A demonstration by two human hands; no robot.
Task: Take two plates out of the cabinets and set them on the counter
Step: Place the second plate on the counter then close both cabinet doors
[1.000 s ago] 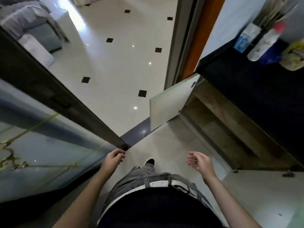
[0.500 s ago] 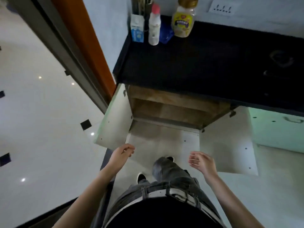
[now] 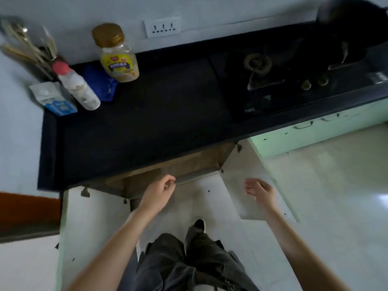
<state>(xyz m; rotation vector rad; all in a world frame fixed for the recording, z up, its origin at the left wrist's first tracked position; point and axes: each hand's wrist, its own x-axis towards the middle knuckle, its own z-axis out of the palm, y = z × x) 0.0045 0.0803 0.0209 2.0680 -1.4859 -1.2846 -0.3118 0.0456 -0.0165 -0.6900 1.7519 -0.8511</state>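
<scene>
A black counter (image 3: 151, 122) runs across the view above an open lower cabinet (image 3: 189, 164) with a brown wooden inside. Its two pale doors stand swung out: the left door (image 3: 88, 223) and the right door (image 3: 237, 194). No plate shows; the cabinet's depth is hidden under the counter's edge. My left hand (image 3: 157, 193) hovers in front of the cabinet opening, fingers loosely curled, holding nothing. My right hand (image 3: 260, 191) hangs over the right door, fingers relaxed and empty.
At the counter's left end stand a yellow jar (image 3: 117, 57), a white bottle with a red cap (image 3: 75, 87), a small carton (image 3: 55, 101), a blue cloth (image 3: 100, 82) and utensils (image 3: 27, 49). A gas stove (image 3: 283, 76) and dark pan (image 3: 354, 26) sit at the right. Pale green drawers (image 3: 315, 131) lie further right.
My view has swung from the hallway floor round to the counter, which now lies straight ahead. Both hands stayed empty and have come closer to the open cabinet.
</scene>
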